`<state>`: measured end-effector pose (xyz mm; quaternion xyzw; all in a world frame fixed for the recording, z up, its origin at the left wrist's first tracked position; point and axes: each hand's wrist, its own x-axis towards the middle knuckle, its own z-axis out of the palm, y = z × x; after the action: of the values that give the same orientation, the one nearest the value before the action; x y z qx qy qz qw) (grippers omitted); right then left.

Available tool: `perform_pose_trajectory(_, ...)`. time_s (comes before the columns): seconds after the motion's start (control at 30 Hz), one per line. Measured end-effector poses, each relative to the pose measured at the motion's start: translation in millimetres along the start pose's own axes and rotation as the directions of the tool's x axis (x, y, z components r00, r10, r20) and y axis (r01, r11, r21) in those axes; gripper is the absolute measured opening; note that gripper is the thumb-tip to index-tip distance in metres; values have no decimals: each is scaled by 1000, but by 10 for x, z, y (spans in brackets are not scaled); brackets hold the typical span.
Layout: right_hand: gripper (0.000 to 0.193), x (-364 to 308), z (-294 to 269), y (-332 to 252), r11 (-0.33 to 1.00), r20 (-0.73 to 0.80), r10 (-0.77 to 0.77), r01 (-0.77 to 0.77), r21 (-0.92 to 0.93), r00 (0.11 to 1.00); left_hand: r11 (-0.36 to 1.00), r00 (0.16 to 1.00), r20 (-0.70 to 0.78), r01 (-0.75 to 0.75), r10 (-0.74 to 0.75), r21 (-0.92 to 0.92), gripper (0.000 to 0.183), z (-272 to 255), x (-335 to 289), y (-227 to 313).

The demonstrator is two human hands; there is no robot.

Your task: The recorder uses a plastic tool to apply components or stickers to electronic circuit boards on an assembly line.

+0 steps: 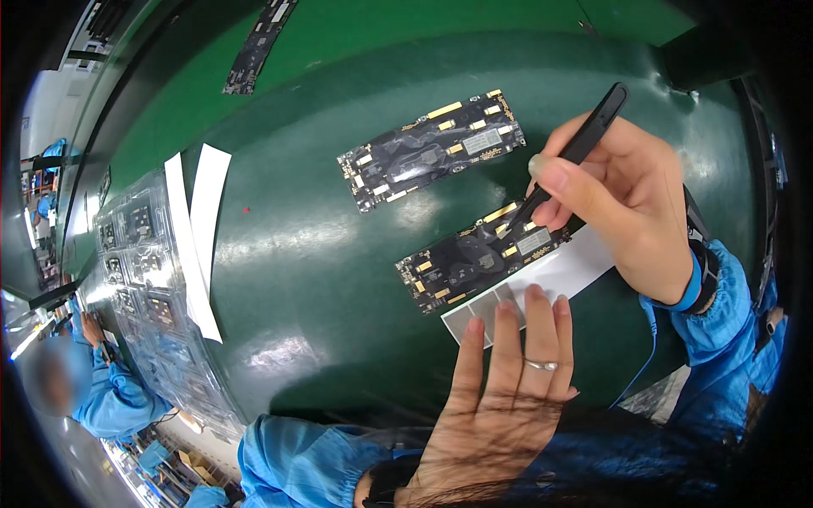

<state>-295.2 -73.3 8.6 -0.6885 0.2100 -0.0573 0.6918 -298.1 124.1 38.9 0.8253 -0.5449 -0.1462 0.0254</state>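
A pair of black tweezers (593, 129) is pinched between the thumb and fingers of my right hand (642, 207). Their tips point down onto the nearer black circuit board (450, 261), close to its gold-coloured patches. Stretched out, the fingers of my left hand (508, 398) lie on a white backing strip (584, 264) with grey rectangular pieces (458, 320) at its left end. This strip runs along the board's near edge and partly under my right hand. Farther off lies a second black circuit board (398, 161), with clear film on its middle.
Two white paper strips (209, 190) lie to the left, beside clear plastic trays (140, 271) holding small boards. Another dark board (258, 46) rests at the far side. A blue cord (650, 326) hangs from my right wristband. At the left, a person in blue (118, 394) sits.
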Motion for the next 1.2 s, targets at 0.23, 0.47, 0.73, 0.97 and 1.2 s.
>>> perform_pose_trajectory(0.23,16,-22,75,40,999,-72,-20,18,-27,997,986,989,-110,116,-103,116,82,270,148,-119)
perform_pose_trajectory(0.47,15,-44,98,55,998,-108,-32,25,-64,994,989,996,20,88,-91,121,81,52,95,-121)
perform_pose_trajectory(0.73,16,-73,83,63,996,-99,-42,34,-77,994,980,995,24,88,-93,180,81,50,110,-86)
perform_pose_trajectory(0.97,13,-68,87,93,994,-87,-70,62,-95,994,965,976,-175,164,-129,203,81,433,136,-44)
perform_pose_trajectory(1.2,11,-83,60,55,988,-63,-82,73,-136,995,986,983,-136,139,-126,90,83,165,189,-151)
